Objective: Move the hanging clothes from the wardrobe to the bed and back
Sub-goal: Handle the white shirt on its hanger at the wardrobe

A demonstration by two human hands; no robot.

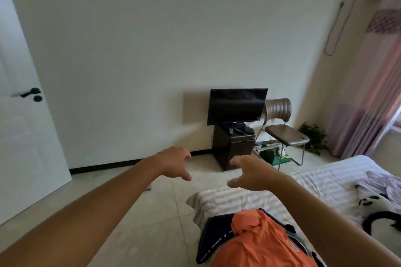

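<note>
An orange garment (260, 243) lies on top of a dark navy one (213, 238) at the near corner of the bed (321, 182), which has a pale striped sheet. Both my arms stretch forward above the floor, past the bed's corner. My left hand (173, 163) and my right hand (249, 172) face each other with fingers loosely spread, and neither holds anything. The wardrobe is out of view.
A white door (23, 136) with a black handle stands at the left. A TV (236, 106) on a dark stand sits against the far wall, with a brown chair (282, 132) and a plant beside it. A panda plush and lilac cloth lie on the bed's right.
</note>
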